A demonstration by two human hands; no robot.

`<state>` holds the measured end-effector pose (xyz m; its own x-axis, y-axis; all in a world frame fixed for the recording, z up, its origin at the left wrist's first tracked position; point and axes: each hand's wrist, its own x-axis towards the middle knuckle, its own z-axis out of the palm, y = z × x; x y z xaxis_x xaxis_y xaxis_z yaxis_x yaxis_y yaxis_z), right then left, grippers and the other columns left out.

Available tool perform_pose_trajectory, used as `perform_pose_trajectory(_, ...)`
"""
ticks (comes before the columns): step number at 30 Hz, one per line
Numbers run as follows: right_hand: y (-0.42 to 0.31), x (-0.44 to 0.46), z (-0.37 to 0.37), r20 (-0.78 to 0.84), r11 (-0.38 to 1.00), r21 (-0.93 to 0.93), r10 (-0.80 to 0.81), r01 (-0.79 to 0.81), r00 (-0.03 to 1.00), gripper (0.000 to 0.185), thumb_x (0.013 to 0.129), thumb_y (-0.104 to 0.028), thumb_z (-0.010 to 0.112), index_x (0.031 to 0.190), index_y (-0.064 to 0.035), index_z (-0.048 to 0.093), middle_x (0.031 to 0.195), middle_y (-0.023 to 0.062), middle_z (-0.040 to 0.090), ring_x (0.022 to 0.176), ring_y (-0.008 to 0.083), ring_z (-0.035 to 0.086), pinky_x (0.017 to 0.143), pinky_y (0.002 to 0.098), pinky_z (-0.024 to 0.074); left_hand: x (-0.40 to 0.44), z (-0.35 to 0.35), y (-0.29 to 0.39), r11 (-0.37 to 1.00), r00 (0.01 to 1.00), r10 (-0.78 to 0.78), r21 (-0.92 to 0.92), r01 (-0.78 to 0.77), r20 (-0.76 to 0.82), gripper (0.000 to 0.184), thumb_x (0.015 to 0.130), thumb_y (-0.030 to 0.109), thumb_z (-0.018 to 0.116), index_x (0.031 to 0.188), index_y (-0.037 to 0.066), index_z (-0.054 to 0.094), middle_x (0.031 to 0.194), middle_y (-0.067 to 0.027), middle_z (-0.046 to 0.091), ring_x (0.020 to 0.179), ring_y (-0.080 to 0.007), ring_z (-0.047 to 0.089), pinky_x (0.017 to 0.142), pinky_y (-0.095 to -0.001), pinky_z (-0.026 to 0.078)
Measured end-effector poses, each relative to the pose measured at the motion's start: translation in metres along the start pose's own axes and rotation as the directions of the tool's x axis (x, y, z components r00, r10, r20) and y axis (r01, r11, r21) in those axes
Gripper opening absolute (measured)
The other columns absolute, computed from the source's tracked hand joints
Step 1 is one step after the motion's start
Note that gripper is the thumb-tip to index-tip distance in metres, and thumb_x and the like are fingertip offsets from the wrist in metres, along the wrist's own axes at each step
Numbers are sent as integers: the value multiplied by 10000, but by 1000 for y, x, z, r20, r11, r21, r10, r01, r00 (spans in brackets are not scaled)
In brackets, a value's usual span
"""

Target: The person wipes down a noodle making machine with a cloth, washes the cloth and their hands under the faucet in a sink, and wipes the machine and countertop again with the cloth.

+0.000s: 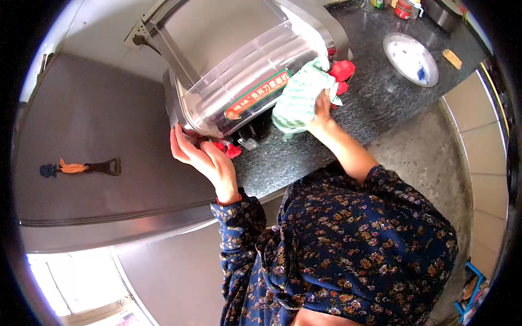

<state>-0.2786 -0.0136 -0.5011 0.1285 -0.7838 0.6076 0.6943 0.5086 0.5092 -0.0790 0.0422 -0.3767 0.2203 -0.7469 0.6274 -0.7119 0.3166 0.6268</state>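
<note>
A steel noodle machine (239, 81) with a clear cover and a red label (258, 96) stands on the dark speckled counter. My right hand (322, 111) is closed on a green-and-white striped cloth (299, 98), pressed against the machine's right front corner. Red knobs (342, 70) show beside the cloth. At the machine's lower left corner is my left hand (204, 157), its fingers stretched out and touching the metal side, thumb apart. Another red knob (233, 151) sits near that thumb. The cloth covers part of the machine's front.
A bowl (411, 60) with white suds and something blue inside stands at right, beside a yellow sponge-like block (452, 58). Jars (403, 9) stand at the back. On the grey surface at left lies a bottle opener (103, 167). The counter's front edge (272, 190) runs before my body.
</note>
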Motion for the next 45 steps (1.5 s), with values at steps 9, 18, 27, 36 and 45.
perform_pose_trajectory(9,77,-31,-61,-70,-947,54,313,316,947,598,753,-281,556,1306,-75,462,1339,119,438,1296,268,358,1082,410,269,-1,-3,3,994,999,35,99,-36,10,556,792,-5,361,1348,-20,358,1359,-205,274,1206,-330,367,1026,-417,327)
perform_pose_trajectory(18,90,-5,86,-239,-995,85,25,46,971,370,850,-226,506,1171,-42,513,1154,122,517,1070,239,502,882,390,417,2,-5,6,994,1000,15,108,-12,-27,583,770,-26,349,1353,-13,366,1366,-194,262,1232,-323,344,1024,-410,340)
perform_pose_trajectory(27,79,15,103,-474,-595,786,-403,170,782,360,821,-178,492,1160,-57,505,1067,156,525,989,325,503,749,499,445,2,-3,9,994,998,40,103,-36,-39,573,768,-34,342,1339,-31,375,1363,-189,264,1187,-305,384,1010,-392,359)
perform_pose_trajectory(36,53,3,82,-70,-735,678,-91,-19,993,342,888,-167,483,1171,19,533,1152,201,562,1082,353,510,935,444,389,3,-2,11,998,997,51,47,-48,-55,554,780,16,353,1332,-5,384,1337,-199,306,1185,-322,389,1005,-423,353)
perform_pose_trajectory(45,52,-33,-18,-218,-678,734,-199,27,955,367,862,-194,490,1152,23,557,1144,221,568,1112,332,505,984,477,349,5,-2,18,994,994,94,53,-91,-58,546,780,4,339,1323,-36,379,1334,-198,308,1178,-314,403,1008,-410,354)
